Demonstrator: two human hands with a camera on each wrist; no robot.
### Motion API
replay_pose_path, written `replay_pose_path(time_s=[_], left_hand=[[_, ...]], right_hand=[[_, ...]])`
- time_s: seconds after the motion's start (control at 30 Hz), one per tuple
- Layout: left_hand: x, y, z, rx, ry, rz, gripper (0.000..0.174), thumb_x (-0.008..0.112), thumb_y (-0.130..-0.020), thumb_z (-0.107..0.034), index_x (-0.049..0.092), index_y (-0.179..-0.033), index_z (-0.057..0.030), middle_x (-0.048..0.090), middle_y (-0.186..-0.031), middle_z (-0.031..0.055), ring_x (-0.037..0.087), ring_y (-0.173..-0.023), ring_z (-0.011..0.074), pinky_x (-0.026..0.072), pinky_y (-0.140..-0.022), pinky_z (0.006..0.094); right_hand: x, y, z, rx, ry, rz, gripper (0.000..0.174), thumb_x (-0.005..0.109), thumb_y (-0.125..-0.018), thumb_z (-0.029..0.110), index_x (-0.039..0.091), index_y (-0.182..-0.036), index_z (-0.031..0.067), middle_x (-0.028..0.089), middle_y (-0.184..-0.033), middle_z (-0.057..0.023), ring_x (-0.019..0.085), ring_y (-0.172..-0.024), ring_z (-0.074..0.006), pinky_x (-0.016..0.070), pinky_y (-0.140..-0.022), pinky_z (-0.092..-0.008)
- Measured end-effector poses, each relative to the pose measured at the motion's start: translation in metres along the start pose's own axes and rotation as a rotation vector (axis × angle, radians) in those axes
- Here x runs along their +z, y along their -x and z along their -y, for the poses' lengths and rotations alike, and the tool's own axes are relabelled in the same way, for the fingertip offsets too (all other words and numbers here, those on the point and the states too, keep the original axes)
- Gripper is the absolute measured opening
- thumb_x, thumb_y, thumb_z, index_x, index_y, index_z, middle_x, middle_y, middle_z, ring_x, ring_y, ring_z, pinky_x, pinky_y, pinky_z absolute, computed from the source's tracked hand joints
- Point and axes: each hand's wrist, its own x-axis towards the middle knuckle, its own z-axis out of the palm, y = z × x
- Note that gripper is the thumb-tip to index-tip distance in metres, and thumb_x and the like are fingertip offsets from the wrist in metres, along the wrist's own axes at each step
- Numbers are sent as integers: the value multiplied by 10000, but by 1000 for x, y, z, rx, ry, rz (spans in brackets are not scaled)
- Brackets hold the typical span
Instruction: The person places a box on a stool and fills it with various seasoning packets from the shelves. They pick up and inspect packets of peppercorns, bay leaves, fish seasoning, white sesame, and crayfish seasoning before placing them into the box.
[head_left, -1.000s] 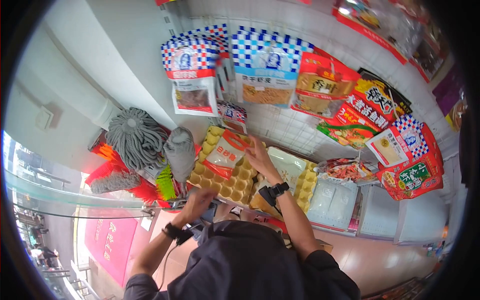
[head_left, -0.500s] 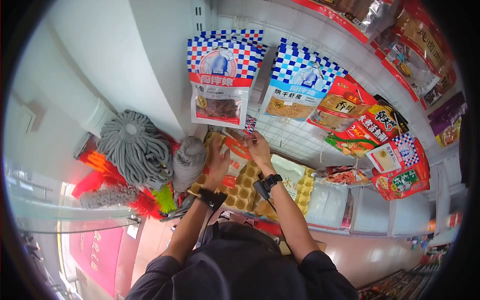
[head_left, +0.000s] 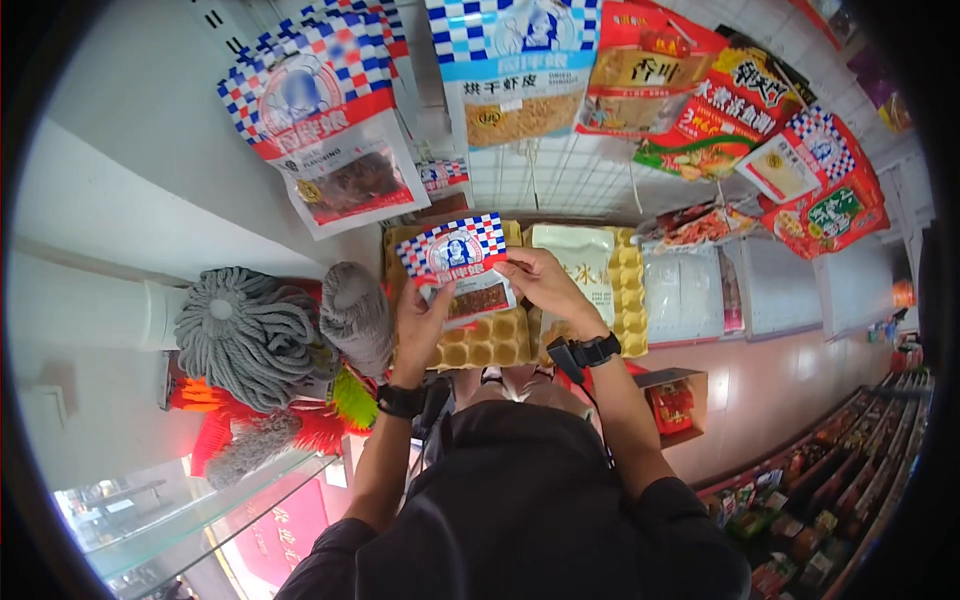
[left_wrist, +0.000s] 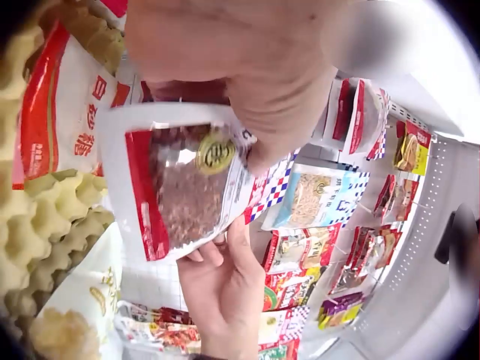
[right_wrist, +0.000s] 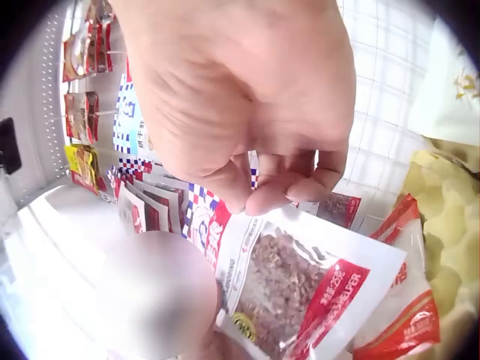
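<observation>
Both hands hold a small seasoning packet [head_left: 455, 262] with a blue, red and white checkered header and a clear window onto reddish-brown contents. On its left side my left hand [head_left: 420, 330] grips it, thumb across the front. The right hand [head_left: 545, 285] pinches the opposite edge between thumb and fingers, as the right wrist view also shows. Held above the egg trays [head_left: 480, 350], the packet faces up towards me. Beneath it lies a red and white sugar bag [left_wrist: 75, 120], mostly hidden in the head view. A white bag [head_left: 578, 255] rests on the trays to the right.
Larger checkered packets [head_left: 325, 150] and a dried shrimp packet [head_left: 520, 95] hang on the wire grid. Grey mop heads [head_left: 240, 335] and red brushes stand at the left, near a glass edge. An open carton [head_left: 675, 405] sits on the floor at the right.
The right hand has brought a small packet from the grid's lower part towards me. My left hand has joined it on the packet. The head view has shifted.
</observation>
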Motion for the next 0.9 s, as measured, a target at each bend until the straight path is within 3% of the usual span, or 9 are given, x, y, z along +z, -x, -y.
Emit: replay_pose_path(time_s=[0.07, 0.2, 0.27, 0.37, 0.43, 0.53, 0.7, 0.8, 0.9], left_hand=[[-20, 18, -10, -311, -55, 248, 442, 680, -920, -74, 509, -1321, -2, 633, -1190, 47, 567, -1104, 109, 451, -963, 291], [-21, 46, -35, -377, 96, 160, 373, 685, -924, -96, 577, -1272, -18, 652, -1175, 35, 582, -1087, 110, 461, -955, 295], [-21, 54, -49, -346, 22, 138, 337, 677, -931, -107, 598, -1248, -21, 655, -1174, 36, 582, -1091, 114, 460, -955, 298], [-29, 67, -67, -224, -183, 225, 336, 677, -931, -112, 600, -1242, -10, 662, -1162, 47, 595, -1076, 124, 471, -936, 301], [-33, 82, -82, -392, -125, 142, 342, 688, -924, -120, 603, -1232, 3, 673, -1144, 59, 615, -1036, 126, 489, -902, 301], [-39, 93, -93, -348, -169, 89, 350, 696, -919, -126, 603, -1224, 17, 680, -1131, 74, 631, -1000, 130, 504, -879, 307], [-54, 108, -101, -346, -47, -41, 411, 704, -900, -145, 557, -1256, 1, 678, -1130, 82, 636, -1028, 150, 489, -924, 324], [-64, 113, -108, -324, -17, -53, 412, 705, -912, -143, 546, -1255, 20, 676, -1141, 85, 634, -1015, 136, 502, -895, 311], [-72, 114, -119, -413, -84, -23, 412, 701, -916, -145, 541, -1260, 14, 668, -1158, 81, 626, -1043, 144, 489, -920, 312]], right_hand=[[-2, 9, 4, -20, 24, 145, 274, 601, -1000, 225, 666, -1091, -25, 615, -807, 1, 490, -751, -58, 435, -658, -249], [13, -4, -17, 112, -226, 42, 301, 566, -1018, 271, 680, -1015, -8, 589, -750, 18, 499, -651, -61, 419, -585, -249], [26, -34, -44, 110, -403, -20, 299, 582, -999, 261, 634, -1085, -21, 649, -872, -26, 570, -770, -75, 472, -677, -260], [31, -98, -99, -69, -126, -243, 380, 635, -957, 255, 568, -1200, -29, 672, -990, -70, 613, -915, -118, 502, -778, -280], [38, -131, -109, -390, 123, -455, 526, 670, -901, 267, 492, -1290, -40, 666, -1024, -160, 648, -894, -307, 511, -835, -388], [44, -135, -50, -279, 194, -392, 505, 706, -870, 268, 534, -1235, -36, 664, -961, -178, 649, -867, -332, 509, -791, -388], [54, -124, -15, -49, 395, -186, 402, 722, -886, 323, 666, -1030, -47, 710, -894, -151, 666, -820, -221, 514, -756, -352], [69, -106, -33, -298, 39, -169, 312, 675, -912, 231, 667, -1122, 0, 711, -977, -177, 667, -822, -231, 502, -714, -340], [60, -71, -40, -233, 113, -59, 304, 650, -942, 232, 661, -1127, -9, 714, -961, -150, 649, -814, -198, 510, -735, -333]])
